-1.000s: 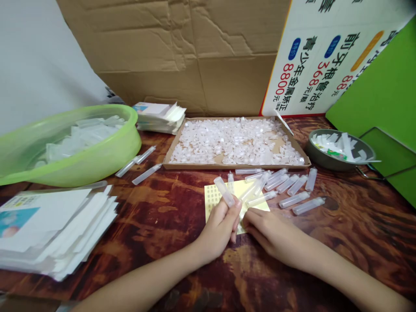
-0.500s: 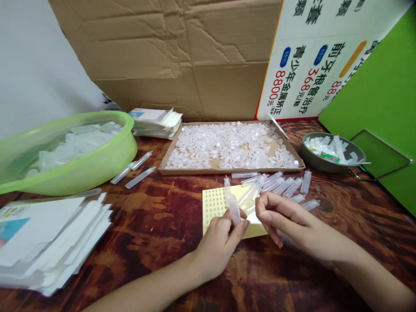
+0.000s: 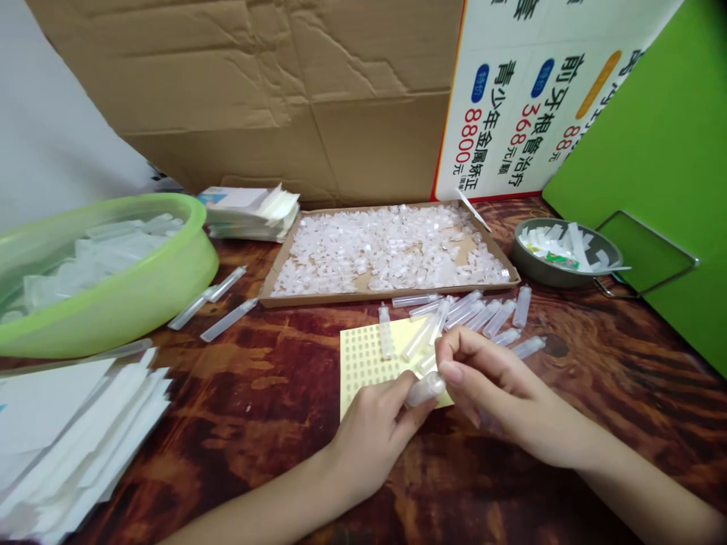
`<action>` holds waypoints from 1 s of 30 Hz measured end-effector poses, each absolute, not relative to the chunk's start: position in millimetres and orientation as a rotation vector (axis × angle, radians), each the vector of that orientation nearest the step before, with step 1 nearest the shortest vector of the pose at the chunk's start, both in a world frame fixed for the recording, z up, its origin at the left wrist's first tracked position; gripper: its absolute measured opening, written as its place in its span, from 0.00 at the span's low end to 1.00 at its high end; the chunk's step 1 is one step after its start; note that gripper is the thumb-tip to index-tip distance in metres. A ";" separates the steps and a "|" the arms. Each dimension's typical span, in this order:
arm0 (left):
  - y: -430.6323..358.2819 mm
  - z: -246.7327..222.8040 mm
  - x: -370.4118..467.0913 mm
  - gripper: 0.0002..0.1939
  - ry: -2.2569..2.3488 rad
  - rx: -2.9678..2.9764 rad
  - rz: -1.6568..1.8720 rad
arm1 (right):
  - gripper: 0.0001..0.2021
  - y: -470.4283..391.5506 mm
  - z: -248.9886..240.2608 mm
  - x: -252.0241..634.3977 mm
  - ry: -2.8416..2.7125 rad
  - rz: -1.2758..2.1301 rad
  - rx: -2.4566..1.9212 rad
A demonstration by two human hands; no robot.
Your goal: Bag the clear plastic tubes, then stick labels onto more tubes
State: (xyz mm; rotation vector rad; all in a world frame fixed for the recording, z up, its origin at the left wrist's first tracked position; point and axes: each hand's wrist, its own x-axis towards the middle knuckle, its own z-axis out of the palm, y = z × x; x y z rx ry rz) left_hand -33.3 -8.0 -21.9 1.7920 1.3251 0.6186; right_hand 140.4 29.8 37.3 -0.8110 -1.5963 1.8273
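My left hand (image 3: pixel 372 428) is closed around a translucent plastic tube (image 3: pixel 425 389), whose rounded end points right. Beside that end, my right hand (image 3: pixel 497 382) has its thumb and forefinger pinched together; whatever they may hold is too small to make out. Under and behind both hands lies a yellow sheet of small round stickers (image 3: pixel 360 371). One capped clear tube (image 3: pixel 386 333) rests on the sheet, and several more tubes (image 3: pixel 469 312) are heaped beyond my right hand, partly hidden by it.
A cardboard tray (image 3: pixel 335 297) full of small clear plastic pieces stands behind the sheet. To the left are a green basin (image 3: pixel 196 265) of tubes, loose tubes (image 3: pixel 227 319) and a stack of cards (image 3: pixel 73 454). A dark bowl (image 3: pixel 539 269) of white scraps sits at right.
The tube in my left hand has swung from upright to tilted, its end now towards my right hand. My right hand stays pinched and close by. The whole view has shifted slightly.
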 end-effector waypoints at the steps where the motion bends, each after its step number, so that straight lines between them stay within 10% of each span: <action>1: -7.9 -21.8 -33.0 0.14 1.316 1.796 0.622 | 0.09 30.2 37.3 140.6 -1.620 1.803 -0.811; 22: -7.9 -22.1 -32.1 0.16 1.329 1.797 0.604 | 0.03 30.7 46.4 148.6 -2.194 1.141 -0.945; 30: -7.9 -22.3 -31.5 0.14 1.322 1.850 0.562 | 0.05 33.0 44.4 153.0 -2.011 1.450 -1.024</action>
